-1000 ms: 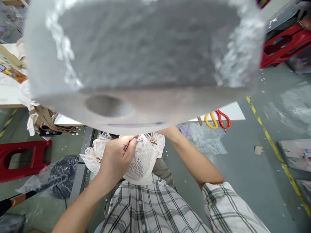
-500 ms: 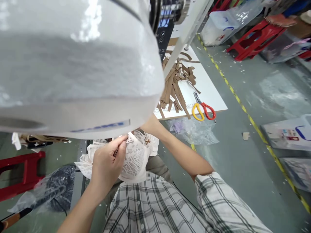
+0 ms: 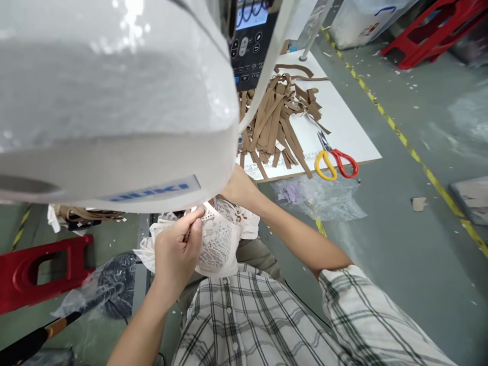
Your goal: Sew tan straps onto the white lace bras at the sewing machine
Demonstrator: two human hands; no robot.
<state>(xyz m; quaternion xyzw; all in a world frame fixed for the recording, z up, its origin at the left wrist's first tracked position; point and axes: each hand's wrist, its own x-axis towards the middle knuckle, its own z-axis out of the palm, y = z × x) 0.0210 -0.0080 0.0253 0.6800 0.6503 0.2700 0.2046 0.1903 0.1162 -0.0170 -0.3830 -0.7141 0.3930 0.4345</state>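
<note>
A white lace bra (image 3: pixel 220 249) hangs below the head of a sewing machine (image 3: pixel 114 127), its moulded cup facing me. Thumb and fingers of my left hand (image 3: pixel 176 251) are pinched together on the bra's upper edge, beside a dotted strip. My right hand (image 3: pixel 239 188) reaches in from the right, at the far side of the cup. The machine's head covers its fingers, so their grip cannot be made out. Needle and presser foot are hidden too.
Brown fabric strips (image 3: pixel 272 122) lie heaped on the white table (image 3: pixel 351 137), near scissors (image 3: pixel 335 160) with one yellow and one red handle. A control panel (image 3: pixel 249 48) stands behind the machine. Red stools (image 3: pixel 49 272) and a plastic bag (image 3: pixel 320 198) are around.
My view has shifted, so the table, scissors and bra appear farther right and more of the control panel shows. Both hands keep about the same place at the bra.
</note>
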